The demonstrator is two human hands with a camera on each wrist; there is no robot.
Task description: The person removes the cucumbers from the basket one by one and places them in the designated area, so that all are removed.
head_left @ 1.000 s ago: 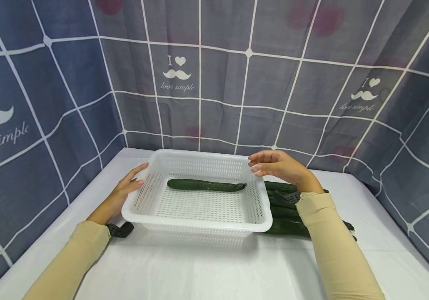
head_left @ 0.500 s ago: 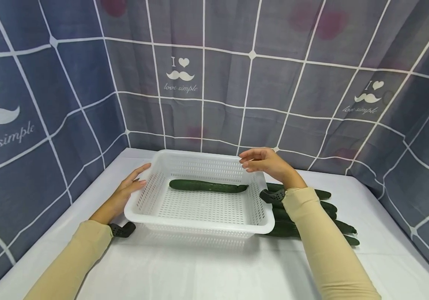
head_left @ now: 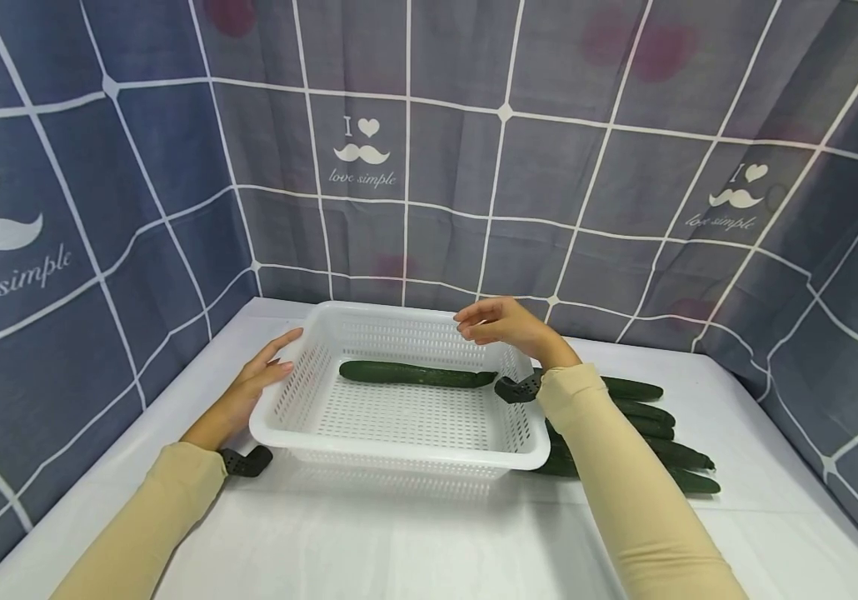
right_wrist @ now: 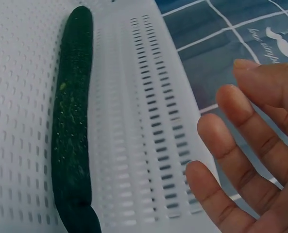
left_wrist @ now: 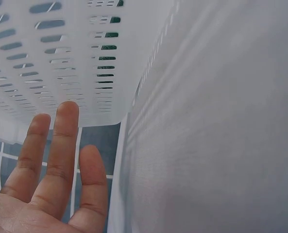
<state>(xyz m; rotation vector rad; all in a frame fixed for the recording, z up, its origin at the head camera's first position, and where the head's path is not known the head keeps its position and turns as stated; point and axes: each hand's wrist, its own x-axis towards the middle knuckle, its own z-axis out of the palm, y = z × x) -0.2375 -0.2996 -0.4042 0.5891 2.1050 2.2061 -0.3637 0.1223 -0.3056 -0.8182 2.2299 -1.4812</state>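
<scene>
A white perforated plastic basket (head_left: 399, 452) stands on the table with one long green cucumber (head_left: 417, 374) lying inside along its far side. My left hand (head_left: 249, 382) is at the basket's left wall, fingers extended and spread; in the left wrist view the fingers (left_wrist: 63, 136) stand upright beside the slotted wall. My right hand (head_left: 513, 327) hovers at the far rim near the back right corner, fingers loosely bent and holding nothing. The right wrist view shows its fingertips right by the rim, with the cucumber (right_wrist: 73, 111) on the basket floor.
Several more cucumbers (head_left: 687, 456) lie side by side on the white tablecloth (head_left: 369, 542) right of the basket, partly hidden by my right forearm and the basket. A grey-blue checked curtain (head_left: 444, 150) encloses the table at the back and sides.
My right hand has moved left along the basket's far rim, uncovering more of the cucumbers on the right. The left hand, the basket and the cucumber in it stay put.
</scene>
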